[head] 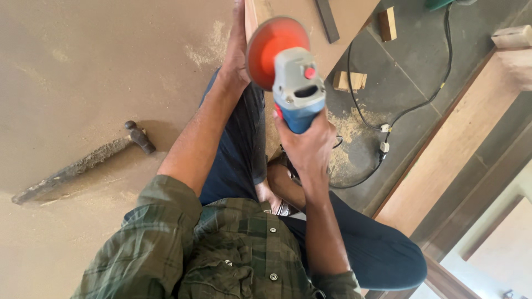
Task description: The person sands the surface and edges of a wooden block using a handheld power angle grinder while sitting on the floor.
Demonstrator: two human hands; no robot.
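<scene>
My right hand (309, 148) grips the blue body of an angle grinder (296, 88) with a grey head and an orange sanding disc (271, 50). The disc is raised next to the edge of a long wooden board (343, 22). My left hand (237, 52) reaches forward and rests flat along the edge of that board, its fingers running out of view at the top. My knee in dark trousers (238, 144) lies under the left arm.
A dusty hammer (83, 163) lies on the large brown panel (83, 83) at left. Black cords and white plugs (383, 138) run over the grey floor with sawdust. Small wood blocks (349, 81) and a wooden frame (443, 149) stand at right.
</scene>
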